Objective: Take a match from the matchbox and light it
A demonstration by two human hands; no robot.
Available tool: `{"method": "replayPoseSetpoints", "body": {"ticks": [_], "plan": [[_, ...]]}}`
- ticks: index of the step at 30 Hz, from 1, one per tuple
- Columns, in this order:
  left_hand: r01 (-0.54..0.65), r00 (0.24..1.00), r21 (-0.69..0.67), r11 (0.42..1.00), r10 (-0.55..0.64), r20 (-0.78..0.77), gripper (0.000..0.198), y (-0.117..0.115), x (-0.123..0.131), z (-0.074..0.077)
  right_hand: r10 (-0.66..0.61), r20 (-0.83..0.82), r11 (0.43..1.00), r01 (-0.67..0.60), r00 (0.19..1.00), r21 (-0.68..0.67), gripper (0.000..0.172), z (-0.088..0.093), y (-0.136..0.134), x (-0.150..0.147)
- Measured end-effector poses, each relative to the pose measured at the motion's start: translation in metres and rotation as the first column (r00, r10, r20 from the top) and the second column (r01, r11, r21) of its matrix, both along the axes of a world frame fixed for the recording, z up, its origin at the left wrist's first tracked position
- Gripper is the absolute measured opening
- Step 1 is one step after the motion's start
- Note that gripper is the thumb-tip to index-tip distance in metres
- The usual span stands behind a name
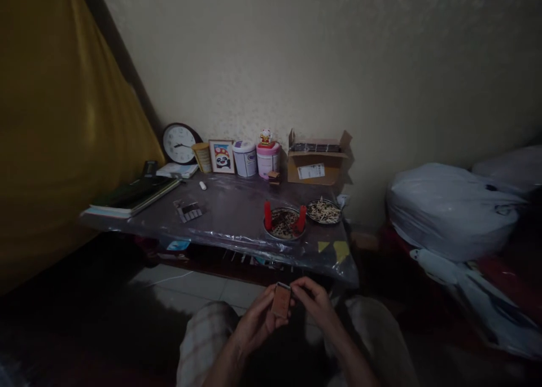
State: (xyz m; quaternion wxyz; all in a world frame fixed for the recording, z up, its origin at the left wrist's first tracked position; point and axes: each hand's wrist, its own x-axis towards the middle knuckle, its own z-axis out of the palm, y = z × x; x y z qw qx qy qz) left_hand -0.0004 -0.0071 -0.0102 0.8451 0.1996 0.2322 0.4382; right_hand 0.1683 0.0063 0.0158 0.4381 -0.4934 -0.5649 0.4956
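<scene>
My left hand point(258, 317) is closed round a small reddish-brown matchbox point(281, 301), held up over my lap. Beside the box's top right corner, the thumb and forefinger of my right hand point(315, 299) are pinched together. What sits between those fingertips, if anything, is too small and dark to make out. Beyond my hands, two red candles stand on a round tray point(283, 236) of dark bits on the table: the left candle point(267, 215) and the shorter right candle point(302, 218). A dish of loose matchsticks point(324, 211) lies to the right of the tray.
The low table point(228, 206) has a plastic cover. Along its back stand a clock point(179, 143), a framed panda picture point(222, 156), two tubs, and an open cardboard box point(315, 166). Books point(135, 198) lie at the left end. White bags point(449, 206) are piled on the right.
</scene>
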Motion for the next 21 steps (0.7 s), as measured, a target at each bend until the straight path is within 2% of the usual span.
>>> {"method": "replayPoseSetpoints", "body": {"ticks": [13,18,21], "plan": [[0.085,0.996,-0.019,0.996,-0.085,-0.007,0.034,-0.0056,0.0020,-0.0043,-0.099,0.075,0.995,0.098,0.992,0.018,0.014,-0.0043,0.0002,0.0026],[0.097,0.995,-0.072,0.993,-0.098,-0.005,0.035,-0.0035,0.0017,-0.0011,-0.063,0.106,0.998,0.060,0.992,0.036,0.015,-0.0023,-0.0004,0.0037],[0.103,0.994,-0.094,0.990,-0.105,-0.013,0.036,-0.0021,0.0018,-0.0014,-0.045,0.169,0.990,0.022,0.985,0.137,0.012,0.0017,-0.0009,0.0041]]}}
